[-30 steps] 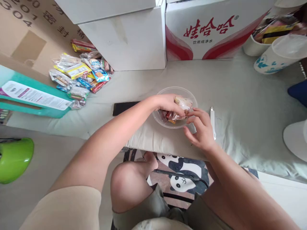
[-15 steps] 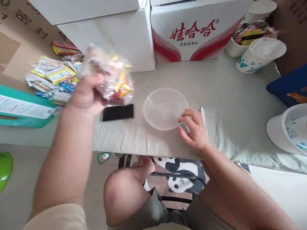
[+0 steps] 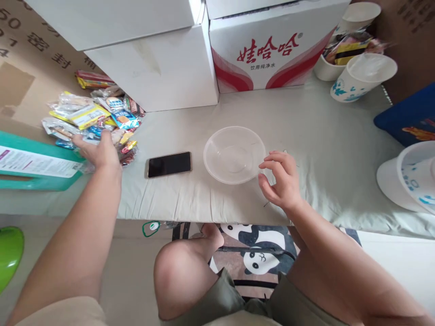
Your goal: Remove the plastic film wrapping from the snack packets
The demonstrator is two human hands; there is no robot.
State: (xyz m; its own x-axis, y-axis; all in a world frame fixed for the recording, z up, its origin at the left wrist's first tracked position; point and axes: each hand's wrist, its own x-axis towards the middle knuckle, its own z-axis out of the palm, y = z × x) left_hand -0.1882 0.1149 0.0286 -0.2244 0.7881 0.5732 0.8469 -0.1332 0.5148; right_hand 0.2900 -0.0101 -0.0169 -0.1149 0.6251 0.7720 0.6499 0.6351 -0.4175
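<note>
The left hand (image 3: 101, 154) has come down from mid-air; nearest, the right hand (image 3: 282, 179) is half-curled, holding nothing; then one phone (image 3: 170, 164), one clear bowl (image 3: 234, 158), and the left hand, arm outstretched, thumb splayed against one heap of snack packets (image 3: 90, 116), grip hidden

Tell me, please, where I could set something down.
Bare cover lies between the bowl and the red-and-white box, and between the right hand and white tub; the snack pile at the left hand is crowded.
</note>
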